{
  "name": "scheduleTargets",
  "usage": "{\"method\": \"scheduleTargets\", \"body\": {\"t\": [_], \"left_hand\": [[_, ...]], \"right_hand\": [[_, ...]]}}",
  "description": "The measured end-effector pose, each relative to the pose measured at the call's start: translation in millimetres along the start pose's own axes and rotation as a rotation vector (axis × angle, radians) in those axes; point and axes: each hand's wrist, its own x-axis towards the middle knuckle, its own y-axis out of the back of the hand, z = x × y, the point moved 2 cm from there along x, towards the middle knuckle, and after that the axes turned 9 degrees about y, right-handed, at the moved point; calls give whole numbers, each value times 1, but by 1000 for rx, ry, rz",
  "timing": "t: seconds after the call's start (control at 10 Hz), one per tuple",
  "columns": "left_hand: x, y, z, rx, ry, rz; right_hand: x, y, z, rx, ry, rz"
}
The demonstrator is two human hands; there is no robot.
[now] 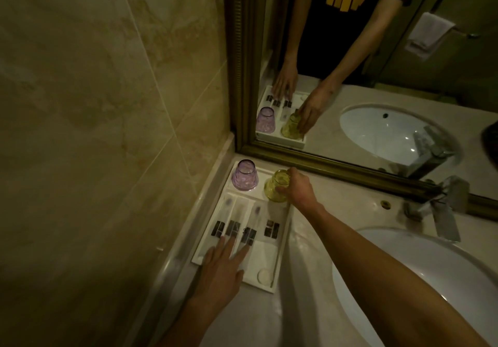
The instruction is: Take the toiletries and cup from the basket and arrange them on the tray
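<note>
A white tray (283,241) lies on the counter in the corner by the wall. A purple cup (245,175) stands upside down at its far left. A yellow-green cup (276,186) stands upside down at the far right, and my right hand (297,187) grips it. Several flat toiletry packets (234,220) with dark labels lie side by side in the tray's middle. My left hand (223,263) rests flat on the near end of the tray, fingers spread on the packets. A small round soap (265,276) sits in the near right corner. No basket is in view.
A gold-framed mirror (350,168) stands right behind the tray and reflects the hands and cups. A white sink basin (420,279) and a chrome tap (444,212) lie to the right. A tiled wall (107,131) closes the left side.
</note>
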Motion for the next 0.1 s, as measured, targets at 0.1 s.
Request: {"method": "scheduleTargets", "body": {"t": [0.1], "left_hand": [[7, 9, 4, -15, -63, 13]], "right_hand": [[2, -4, 1, 42, -25, -33]]}}
